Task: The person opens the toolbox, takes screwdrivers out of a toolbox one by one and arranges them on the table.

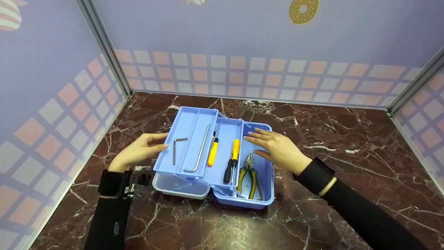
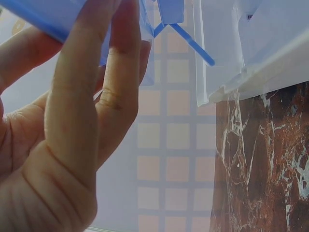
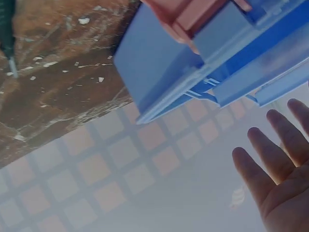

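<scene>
A blue toolbox (image 1: 244, 205) stands unfolded, its stepped trays leaning out to the left. My left hand (image 1: 138, 151) is at the outer rim of the upper tray (image 1: 189, 119), thumb on the edge and fingers about it. In that tray lie a short hex key (image 1: 174, 152) and a long hex key (image 1: 203, 149). The middle tray (image 1: 223, 128) holds yellow-and-black screwdrivers (image 1: 213, 152) and a black-handled one (image 1: 227, 172). Green-and-yellow pliers (image 1: 253, 180) rest in the deep bottom. Above the box's right side hovers my right hand (image 1: 277, 147), fingers spread, holding nothing.
A translucent lid (image 1: 180, 187) lies beneath the overhanging trays. The box sits on a dark red marbled table (image 1: 322, 166) bounded by patterned panels (image 1: 222, 76) at the back and sides. In the right wrist view, a pink part (image 3: 193, 17) shows on the box.
</scene>
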{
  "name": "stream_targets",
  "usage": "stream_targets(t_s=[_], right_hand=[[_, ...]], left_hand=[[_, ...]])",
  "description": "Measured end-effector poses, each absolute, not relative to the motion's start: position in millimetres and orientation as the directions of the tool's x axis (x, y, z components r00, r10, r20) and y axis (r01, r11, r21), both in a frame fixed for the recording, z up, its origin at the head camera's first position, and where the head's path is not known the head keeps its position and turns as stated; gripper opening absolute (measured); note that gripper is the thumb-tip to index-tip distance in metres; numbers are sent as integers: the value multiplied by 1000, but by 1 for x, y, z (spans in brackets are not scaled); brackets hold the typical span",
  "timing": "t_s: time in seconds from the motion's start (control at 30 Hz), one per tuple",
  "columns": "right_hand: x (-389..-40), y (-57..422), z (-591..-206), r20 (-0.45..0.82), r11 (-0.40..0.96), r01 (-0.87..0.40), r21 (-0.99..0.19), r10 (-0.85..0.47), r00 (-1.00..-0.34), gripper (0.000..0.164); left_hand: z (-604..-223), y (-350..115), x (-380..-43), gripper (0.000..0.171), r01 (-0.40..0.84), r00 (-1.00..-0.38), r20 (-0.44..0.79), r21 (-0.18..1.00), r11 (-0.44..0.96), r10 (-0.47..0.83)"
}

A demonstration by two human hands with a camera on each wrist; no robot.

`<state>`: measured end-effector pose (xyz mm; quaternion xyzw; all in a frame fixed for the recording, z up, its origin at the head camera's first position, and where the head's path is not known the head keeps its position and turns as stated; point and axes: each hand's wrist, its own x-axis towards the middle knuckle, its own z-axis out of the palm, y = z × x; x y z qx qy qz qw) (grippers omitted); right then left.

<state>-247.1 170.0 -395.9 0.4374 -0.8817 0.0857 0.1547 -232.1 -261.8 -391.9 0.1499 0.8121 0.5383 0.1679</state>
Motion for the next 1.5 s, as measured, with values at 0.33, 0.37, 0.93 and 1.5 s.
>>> stream_targets(t_s=[0.33,0.37,0.93,1.5], right_hand=[[-256,144,-384,302,535,-843,43,-812,-500,37],[-256,142,-383,297,530,-847,49,-817,-494,37],[-272,107,-377,241,415,-884,215,-900,-364,24],[-271,74,-367,124,394,-818,419,-917,-378,35]], left_hand=[[-393,-262,-234,58,72,-893,-98,932,355,440],[-393,-262,-234,57,74,-892,-98,931,356,441],[-392,-263,-232,59,54,-894,-114,932,357,433],[-395,-262,-234,57,53,-896,-117,929,366,428]])
